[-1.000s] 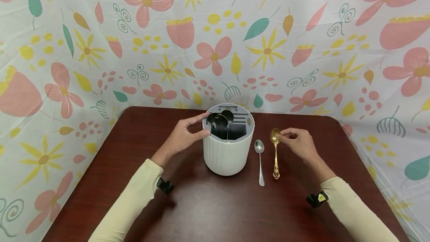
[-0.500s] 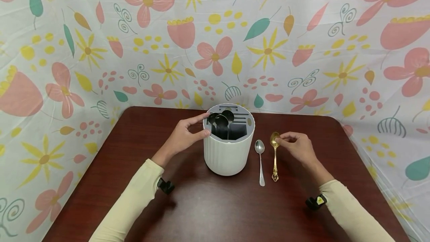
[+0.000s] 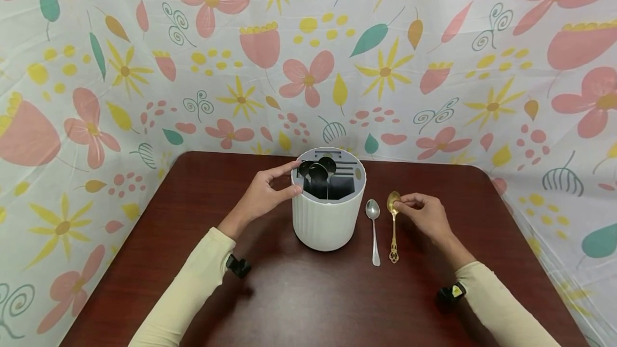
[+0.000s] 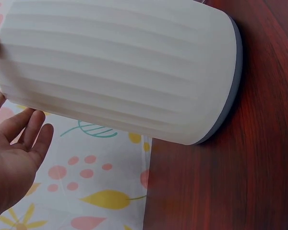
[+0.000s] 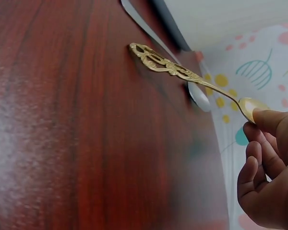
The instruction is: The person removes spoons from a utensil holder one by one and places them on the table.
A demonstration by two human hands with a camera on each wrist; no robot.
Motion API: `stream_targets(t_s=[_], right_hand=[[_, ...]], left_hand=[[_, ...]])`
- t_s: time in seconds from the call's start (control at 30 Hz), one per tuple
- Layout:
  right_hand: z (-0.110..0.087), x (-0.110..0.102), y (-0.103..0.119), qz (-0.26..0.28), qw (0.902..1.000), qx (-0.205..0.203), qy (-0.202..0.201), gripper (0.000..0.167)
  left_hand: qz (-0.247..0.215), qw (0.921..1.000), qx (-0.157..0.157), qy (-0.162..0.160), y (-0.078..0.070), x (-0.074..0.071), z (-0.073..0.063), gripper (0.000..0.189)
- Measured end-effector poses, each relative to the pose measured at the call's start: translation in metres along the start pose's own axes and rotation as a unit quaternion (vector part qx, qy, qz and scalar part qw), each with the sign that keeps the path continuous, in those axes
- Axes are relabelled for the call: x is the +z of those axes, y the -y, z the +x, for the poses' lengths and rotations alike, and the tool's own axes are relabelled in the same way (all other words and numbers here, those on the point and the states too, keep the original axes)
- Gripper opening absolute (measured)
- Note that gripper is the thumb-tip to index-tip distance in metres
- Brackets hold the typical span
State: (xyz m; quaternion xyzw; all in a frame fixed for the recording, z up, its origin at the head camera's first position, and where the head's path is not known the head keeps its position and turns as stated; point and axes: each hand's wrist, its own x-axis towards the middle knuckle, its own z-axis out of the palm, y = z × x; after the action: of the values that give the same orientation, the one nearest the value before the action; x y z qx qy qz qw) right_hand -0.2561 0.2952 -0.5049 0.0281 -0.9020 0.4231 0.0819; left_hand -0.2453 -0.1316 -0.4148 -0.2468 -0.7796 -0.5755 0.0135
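No legible words or numbers, a tiny yellow label (image 3: 457, 290) on the black camera (image 3: 443, 298) at my right sleeve (image 3: 501, 307), lower right of the head view, too small to read.

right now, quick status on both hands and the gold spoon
Left hand at rim of white holder. Right hand pinches gold spoon by its bowl. Silver spoon lies between it and holder.

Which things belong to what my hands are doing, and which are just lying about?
In the job:
gold spoon, pinched in your right hand
white utensil holder, left hand on its rim

Apparently idle:
silver spoon, untouched on the table
black spoons, standing in the holder
floral cloth behind
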Motion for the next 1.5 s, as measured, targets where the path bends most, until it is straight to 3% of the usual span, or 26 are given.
stream_targets(t_s=[0.27, 1.03, 1.5], right_hand=[[-0.002, 0.004, -0.006, 0.027, 0.9995, 0.004, 0.013, 0.029], [-0.005, 0.017, -0.015, 0.023, 0.9985, 0.049, -0.002, 0.032], [-0.005, 0.020, -0.019, -0.021, 0.9994, 0.026, -0.005, 0.028]], left_hand=[[-0.018, 0.9998, -0.003, -0.001, -0.001, 0.000, 0.001, 0.061], [-0.005, 1.0000, 0.003, -0.003, 0.000, 0.001, 0.000, 0.057], [-0.017, 0.9998, 0.011, -0.004, 0.002, 0.002, 0.001, 0.056]])
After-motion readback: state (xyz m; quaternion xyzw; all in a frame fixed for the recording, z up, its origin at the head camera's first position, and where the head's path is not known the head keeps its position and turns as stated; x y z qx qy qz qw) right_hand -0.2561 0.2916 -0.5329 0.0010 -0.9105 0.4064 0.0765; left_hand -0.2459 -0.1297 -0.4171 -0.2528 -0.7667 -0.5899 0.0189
